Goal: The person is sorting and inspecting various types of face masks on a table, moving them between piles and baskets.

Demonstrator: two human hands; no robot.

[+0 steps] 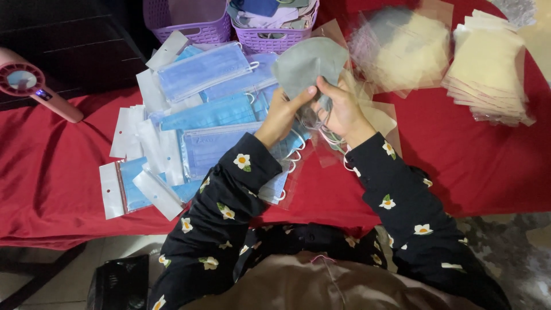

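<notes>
Grey mask pinched by left hand and right hand over clear sleeve, mid-counter; bagging step judged underway; sleeve mouth needs opening.

Packaged masks lie spread on the table, left of both hands. Two baskets stand behind them at the far edge. Stacked sleeves lie right; a handheld fan lies far left

Left hand and right hand together grip a grey mask above a red cloth. Packed blue masks lie left. Clear bags far right. Purple baskets far centre. Pink fan far left.
</notes>
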